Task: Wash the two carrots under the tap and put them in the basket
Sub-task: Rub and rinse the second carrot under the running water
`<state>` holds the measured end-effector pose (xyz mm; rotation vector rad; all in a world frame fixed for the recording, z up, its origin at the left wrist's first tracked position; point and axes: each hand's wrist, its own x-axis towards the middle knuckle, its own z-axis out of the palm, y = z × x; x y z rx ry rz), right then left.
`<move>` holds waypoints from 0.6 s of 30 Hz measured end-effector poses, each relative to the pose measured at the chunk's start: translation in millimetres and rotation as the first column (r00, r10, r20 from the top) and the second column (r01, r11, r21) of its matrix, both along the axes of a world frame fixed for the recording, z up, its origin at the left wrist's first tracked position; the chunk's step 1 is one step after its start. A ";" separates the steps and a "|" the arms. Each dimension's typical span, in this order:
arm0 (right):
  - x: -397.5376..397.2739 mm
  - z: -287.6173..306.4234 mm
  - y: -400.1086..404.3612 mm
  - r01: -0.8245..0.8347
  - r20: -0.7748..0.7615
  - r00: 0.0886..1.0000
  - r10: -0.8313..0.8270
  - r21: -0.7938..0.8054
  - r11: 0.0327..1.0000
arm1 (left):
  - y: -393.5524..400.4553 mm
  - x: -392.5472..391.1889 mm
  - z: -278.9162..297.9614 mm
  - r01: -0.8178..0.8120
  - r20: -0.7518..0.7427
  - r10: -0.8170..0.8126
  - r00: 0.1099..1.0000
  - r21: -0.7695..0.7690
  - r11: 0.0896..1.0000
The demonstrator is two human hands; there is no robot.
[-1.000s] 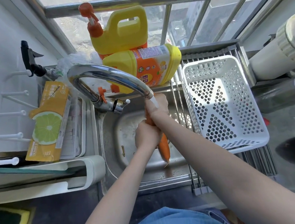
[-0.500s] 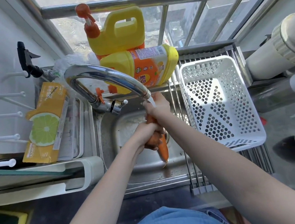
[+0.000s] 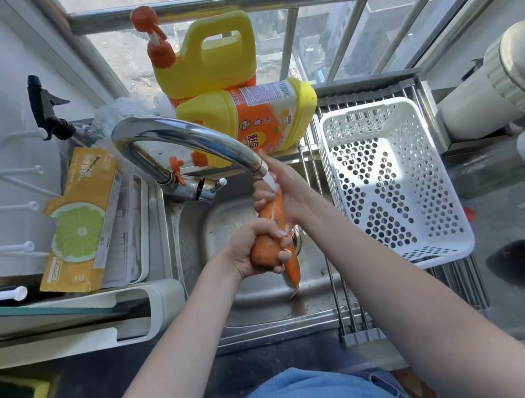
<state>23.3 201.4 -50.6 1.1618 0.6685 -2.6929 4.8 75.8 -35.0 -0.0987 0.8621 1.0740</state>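
Two orange carrots are over the steel sink [image 3: 241, 304], under the curved chrome tap [image 3: 180, 136], which runs a thin stream of water. My left hand [image 3: 245, 248] grips the thick lower end of the upper carrot [image 3: 271, 217] and also holds the second carrot [image 3: 292, 268], whose tip points down toward the drain. My right hand [image 3: 291, 188] wraps round the upper carrot's top end right below the spout. The white perforated basket [image 3: 438, 245] stands to the right of the sink on a metal rack, with nothing in it.
Two yellow detergent bottles [image 3: 244, 118] stand behind the tap by the window bars. A lime-printed yellow box [image 3: 76, 228] lies in a tray on the left. A white pipe [image 3: 505, 83] runs at the right.
My left hand has slid down the carrot toward its thick end, baring more orange between my hands. My right hand stays at the top under the spout.
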 end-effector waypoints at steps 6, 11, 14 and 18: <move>-9.6 6.9 -0.5 -0.100 0.385 0.918 -0.095 0.458 0.883 | 20.8 8.5 -4.2 -0.052 -0.367 -0.057 0.929 -0.281 0.958; -13.9 -1.6 -12.5 -0.165 0.408 0.879 -0.247 0.746 0.645 | 27.2 19.1 -13.7 -0.232 -0.767 -0.116 0.632 -0.329 0.915; -19.2 -2.4 -19.8 -0.282 0.445 0.853 -0.272 0.832 0.478 | 24.7 22.5 -23.2 -0.118 -0.904 -0.370 0.215 -0.400 0.909; -10.4 -2.0 -19.3 -0.264 0.374 0.904 -0.206 0.869 0.419 | 16.1 13.4 -26.6 -0.158 -0.907 -0.303 0.294 -0.358 0.920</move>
